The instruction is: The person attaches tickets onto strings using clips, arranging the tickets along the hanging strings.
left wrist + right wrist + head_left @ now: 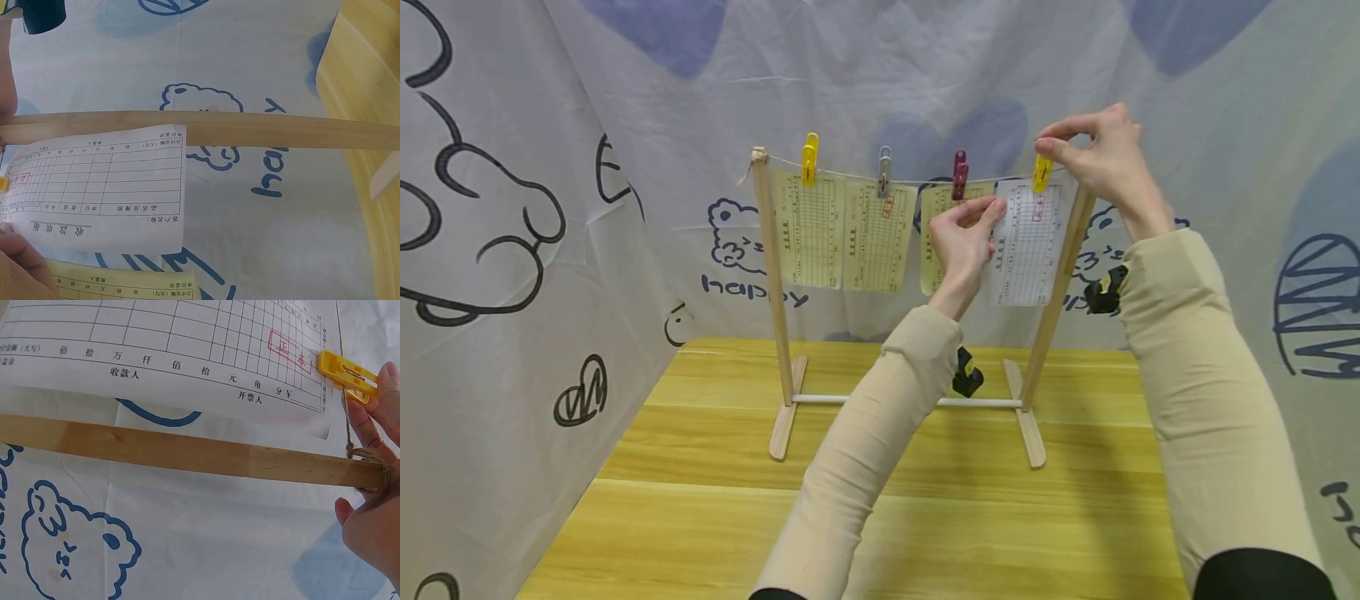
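My right hand pinches a yellow clothespin between thumb and fingers, near the top of the right post. The clothespin sits over the string and the upper edge of a white receipt sheet. Printed rows and a red stamp show on the sheet in the right wrist view. At its left edge, my left hand pinches the paper with thumb and fingertips. That hand partly covers a yellow receipt sheet, which hangs from a dark red clothespin.
Two more yellow sheets hang at left, under a yellow clothespin and a grey clothespin. The wooden rack's left post and right post stand on the table, joined by a white bar. Behind hangs a printed cloth.
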{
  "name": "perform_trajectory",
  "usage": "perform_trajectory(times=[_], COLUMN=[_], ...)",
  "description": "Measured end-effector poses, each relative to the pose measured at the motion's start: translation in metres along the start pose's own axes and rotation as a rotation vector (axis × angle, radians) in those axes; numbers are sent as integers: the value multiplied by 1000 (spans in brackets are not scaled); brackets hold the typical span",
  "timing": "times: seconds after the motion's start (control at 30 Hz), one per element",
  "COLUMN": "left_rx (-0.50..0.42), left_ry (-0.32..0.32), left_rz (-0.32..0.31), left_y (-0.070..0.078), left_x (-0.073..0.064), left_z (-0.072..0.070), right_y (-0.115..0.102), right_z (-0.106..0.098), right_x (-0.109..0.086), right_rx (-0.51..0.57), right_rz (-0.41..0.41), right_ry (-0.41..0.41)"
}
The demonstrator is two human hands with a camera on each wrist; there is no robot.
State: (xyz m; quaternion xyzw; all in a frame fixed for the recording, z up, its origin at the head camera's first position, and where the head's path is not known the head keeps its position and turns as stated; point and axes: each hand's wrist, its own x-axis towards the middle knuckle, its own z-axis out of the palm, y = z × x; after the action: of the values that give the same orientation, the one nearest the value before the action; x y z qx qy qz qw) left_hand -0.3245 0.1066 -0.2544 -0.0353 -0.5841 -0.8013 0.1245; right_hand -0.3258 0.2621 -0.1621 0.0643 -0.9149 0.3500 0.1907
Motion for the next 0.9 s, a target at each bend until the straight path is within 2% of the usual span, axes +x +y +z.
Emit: perform_trajectory(times=[0.33,0.9], left_rx=[8,51], left_ry=[5,9], left_rz=[3,32], left_y=[0,-1], left_x=[0,0], left_z=[0,-2], right_y=[1,2], right_z=[-1,-2], right_x=[-2,-4], right_rx=[-4,15], right_rz=[5,10], right_ry=[-40,-61])
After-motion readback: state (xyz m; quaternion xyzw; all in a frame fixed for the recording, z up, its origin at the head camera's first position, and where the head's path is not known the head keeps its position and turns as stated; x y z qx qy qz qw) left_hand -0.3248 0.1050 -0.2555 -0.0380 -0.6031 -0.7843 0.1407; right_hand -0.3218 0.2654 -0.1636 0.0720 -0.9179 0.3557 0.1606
